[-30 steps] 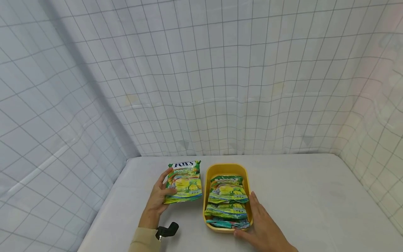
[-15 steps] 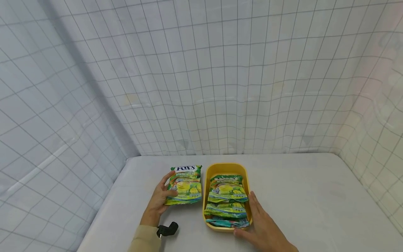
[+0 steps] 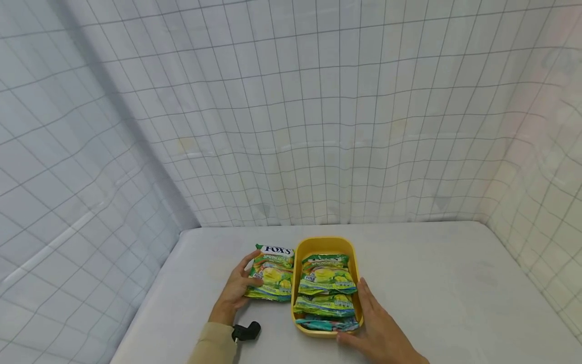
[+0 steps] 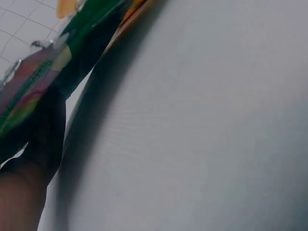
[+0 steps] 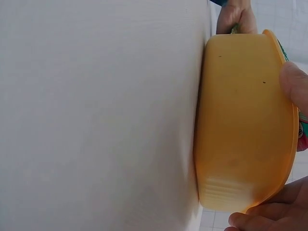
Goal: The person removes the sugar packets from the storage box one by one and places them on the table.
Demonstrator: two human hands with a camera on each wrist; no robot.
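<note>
My left hand [image 3: 234, 290] holds a green Fox's Spring Tea candy packet [image 3: 275, 275] beside the yellow plastic bin [image 3: 324, 244]. The thumb lies across the packet's printed front, and its right edge meets the bin's left wall. Inside the bin, similar candy packets [image 3: 326, 273] overlap in a row, with a teal one [image 3: 325, 323] at the near end. My right hand [image 3: 379, 326] holds the bin's near right corner, fingers along the right side and thumb at the front rim. In the left wrist view, the packet [image 4: 36, 86] appears close up and dark.
A white cloth-covered table [image 3: 436, 288] lies under everything. White grid-patterned fabric walls [image 3: 318, 126] enclose the back and both sides. A black strap mount [image 3: 246, 331] sticks out from my left wrist near the tabletop.
My left hand has moved the packet right and nearer to me, down to beside the bin's left wall. My right hand stays at the bin's corner.
</note>
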